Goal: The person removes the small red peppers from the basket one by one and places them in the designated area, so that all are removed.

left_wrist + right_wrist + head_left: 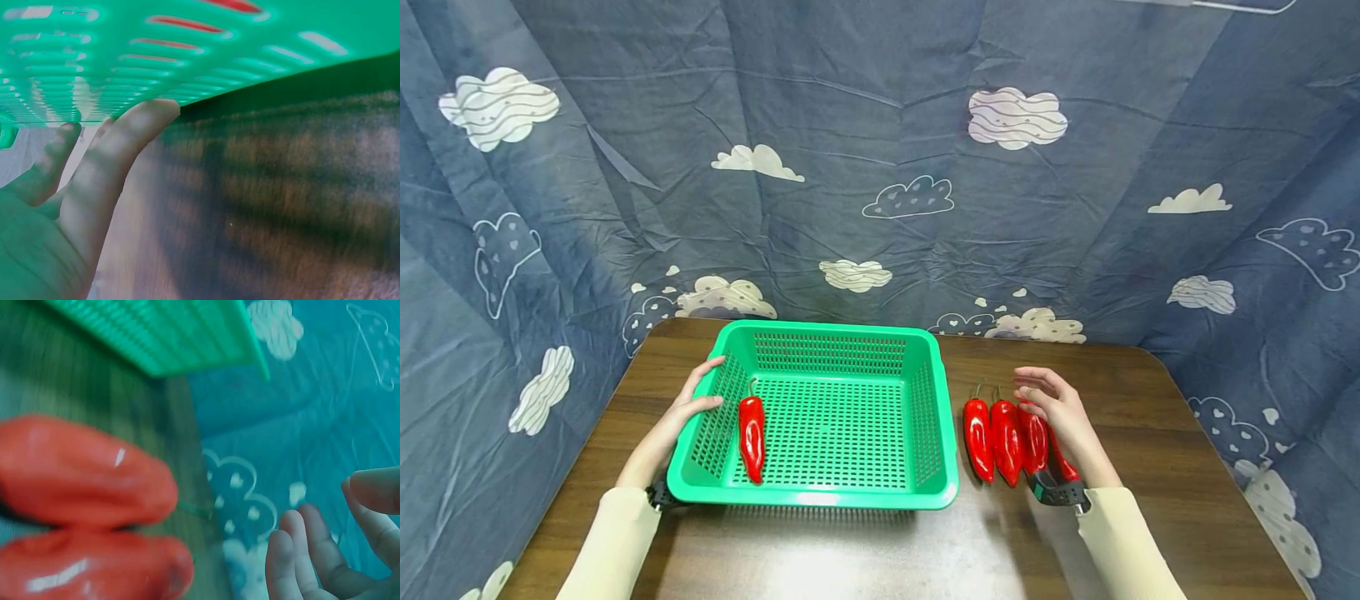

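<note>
A green plastic basket (824, 498) with slotted walls stands on the table, and one red chili pepper (751, 439) lies inside it near the left wall. My left hand (679, 410) rests against that left side with its fingers and thumb extended. In the left wrist view the thumb (119, 159) touches the slotted wall. To the right of the basket several red peppers (1007, 442) lie side by side, stems pointing away. My right hand (1060, 417) hovers over the rightmost ones, partly hiding them. Its fingers (325, 556) are loosely bent, with nothing between them.
The brown wooden table (1120, 400) has rounded far corners. A blue-grey curtain (820, 233) with cloud prints hangs right behind and beside it. The basket's right wall (936, 417) stands close to the leftmost loose pepper.
</note>
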`<state>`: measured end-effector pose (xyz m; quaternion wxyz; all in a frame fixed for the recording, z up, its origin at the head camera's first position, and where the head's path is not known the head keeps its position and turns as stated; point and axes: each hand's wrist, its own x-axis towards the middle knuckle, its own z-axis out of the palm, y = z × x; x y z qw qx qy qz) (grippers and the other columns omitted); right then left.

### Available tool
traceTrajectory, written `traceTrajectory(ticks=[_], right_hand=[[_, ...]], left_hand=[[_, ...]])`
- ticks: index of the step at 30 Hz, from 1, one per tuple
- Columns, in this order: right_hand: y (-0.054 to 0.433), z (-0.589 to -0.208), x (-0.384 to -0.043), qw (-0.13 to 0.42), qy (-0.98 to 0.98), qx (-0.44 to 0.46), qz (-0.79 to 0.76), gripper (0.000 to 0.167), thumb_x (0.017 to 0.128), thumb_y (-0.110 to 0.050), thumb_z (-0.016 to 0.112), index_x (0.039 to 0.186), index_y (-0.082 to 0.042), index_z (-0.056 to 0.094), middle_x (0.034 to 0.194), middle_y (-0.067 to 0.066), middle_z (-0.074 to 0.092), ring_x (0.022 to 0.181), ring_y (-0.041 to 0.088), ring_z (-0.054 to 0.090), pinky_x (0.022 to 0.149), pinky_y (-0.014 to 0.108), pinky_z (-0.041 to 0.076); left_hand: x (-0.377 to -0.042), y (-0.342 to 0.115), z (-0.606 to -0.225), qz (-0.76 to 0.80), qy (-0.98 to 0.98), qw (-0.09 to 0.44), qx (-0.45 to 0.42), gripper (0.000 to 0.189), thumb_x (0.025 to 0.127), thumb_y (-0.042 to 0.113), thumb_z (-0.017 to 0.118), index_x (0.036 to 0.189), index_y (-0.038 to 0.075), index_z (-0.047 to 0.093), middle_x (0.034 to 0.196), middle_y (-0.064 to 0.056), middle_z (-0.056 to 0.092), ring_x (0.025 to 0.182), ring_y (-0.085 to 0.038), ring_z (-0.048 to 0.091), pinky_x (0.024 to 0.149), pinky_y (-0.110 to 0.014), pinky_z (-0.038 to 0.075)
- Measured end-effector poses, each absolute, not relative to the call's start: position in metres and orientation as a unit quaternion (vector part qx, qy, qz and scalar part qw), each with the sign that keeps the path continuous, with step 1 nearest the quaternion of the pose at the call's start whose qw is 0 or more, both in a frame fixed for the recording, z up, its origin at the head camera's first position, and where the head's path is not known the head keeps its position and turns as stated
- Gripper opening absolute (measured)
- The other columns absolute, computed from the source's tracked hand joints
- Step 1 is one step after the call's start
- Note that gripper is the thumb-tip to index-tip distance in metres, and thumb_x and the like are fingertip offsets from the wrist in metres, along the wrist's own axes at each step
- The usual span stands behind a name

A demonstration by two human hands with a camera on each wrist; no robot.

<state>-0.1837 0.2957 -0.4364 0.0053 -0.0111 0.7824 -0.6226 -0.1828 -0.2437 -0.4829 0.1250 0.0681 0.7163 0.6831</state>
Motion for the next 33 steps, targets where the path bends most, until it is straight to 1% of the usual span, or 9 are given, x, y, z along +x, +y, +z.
traceTrajectory(ticks=[4,9,14,16,20,22,25,30,33], right_hand=[[0.281,-0.43,-0.187,0.025,0.785,-0.022,-0.619,0.037,0.098,-0.006,0.048,0.13,0.011,0.043,0.107,-0.004,0.06,0.093,0.007,0.061,0.084,0.029,0.05],[0.264,-0.421,-0.191,0.044,0.779,-0.037,-0.625,0.037,0.098,-0.007,0.049,0.131,0.01,0.043,0.116,0.011,0.058,0.094,0.009,0.062,0.085,0.03,0.049],[0.247,-0.413,-0.195,0.06,0.77,-0.064,-0.632,0.036,0.099,-0.008,0.049,0.13,0.009,0.045,0.118,0.017,0.057,0.095,0.013,0.062,0.088,0.036,0.048],[0.24,-0.411,-0.197,0.065,0.766,-0.075,-0.635,0.035,0.098,-0.008,0.049,0.128,0.008,0.046,0.118,0.018,0.057,0.095,0.015,0.062,0.088,0.037,0.048],[0.227,-0.406,-0.201,0.078,0.758,-0.088,-0.642,0.035,0.097,-0.007,0.049,0.128,0.009,0.046,0.119,0.022,0.057,0.097,0.022,0.063,0.089,0.041,0.048],[0.22,-0.405,-0.202,0.084,0.754,-0.095,-0.644,0.035,0.097,-0.005,0.049,0.128,0.009,0.046,0.12,0.026,0.056,0.098,0.027,0.062,0.089,0.042,0.048],[0.21,-0.402,-0.204,0.092,0.749,-0.107,-0.647,0.035,0.096,-0.004,0.05,0.128,0.011,0.047,0.121,0.033,0.053,0.1,0.035,0.061,0.087,0.043,0.048],[0.194,-0.399,-0.206,0.105,0.748,-0.122,-0.644,0.035,0.096,-0.005,0.051,0.126,0.011,0.047,0.121,0.031,0.053,0.095,0.027,0.063,0.085,0.04,0.049],[0.185,-0.399,-0.207,0.112,0.748,-0.129,-0.642,0.033,0.096,-0.005,0.05,0.125,0.011,0.048,0.119,0.026,0.057,0.091,0.019,0.064,0.087,0.045,0.048]], left_hand=[[-0.183,-0.244,-0.484,0.686,0.714,0.124,0.066,0.063,0.098,0.013,0.043,0.153,0.024,0.014,0.154,-0.011,0.003,0.126,-0.037,0.026,0.089,-0.042,0.039],[-0.185,-0.243,-0.485,0.672,0.729,0.111,0.073,0.064,0.097,0.013,0.044,0.153,0.021,0.015,0.155,-0.009,0.0,0.133,-0.034,0.016,0.096,-0.047,0.029],[-0.185,-0.244,-0.486,0.669,0.731,0.108,0.077,0.064,0.096,0.013,0.045,0.153,0.02,0.015,0.156,-0.009,-0.002,0.136,-0.036,0.008,0.1,-0.056,0.019],[-0.186,-0.245,-0.486,0.668,0.732,0.109,0.076,0.064,0.096,0.013,0.045,0.153,0.02,0.015,0.156,-0.01,-0.002,0.135,-0.037,0.01,0.099,-0.056,0.022],[-0.187,-0.245,-0.487,0.667,0.733,0.111,0.077,0.064,0.096,0.013,0.044,0.152,0.019,0.015,0.156,-0.012,-0.001,0.132,-0.038,0.016,0.094,-0.047,0.032],[-0.187,-0.245,-0.487,0.667,0.733,0.112,0.077,0.064,0.096,0.013,0.044,0.152,0.018,0.015,0.155,-0.012,-0.001,0.132,-0.038,0.018,0.093,-0.044,0.033],[-0.187,-0.245,-0.487,0.667,0.733,0.113,0.077,0.064,0.096,0.014,0.044,0.152,0.019,0.015,0.155,-0.012,-0.001,0.132,-0.038,0.017,0.094,-0.045,0.032],[-0.187,-0.245,-0.487,0.667,0.733,0.11,0.075,0.065,0.095,0.013,0.045,0.152,0.018,0.015,0.156,-0.012,-0.003,0.135,-0.038,0.008,0.099,-0.057,0.021],[-0.187,-0.245,-0.487,0.666,0.734,0.108,0.077,0.065,0.095,0.013,0.045,0.152,0.017,0.015,0.156,-0.012,-0.003,0.136,-0.037,0.006,0.1,-0.058,0.019]])
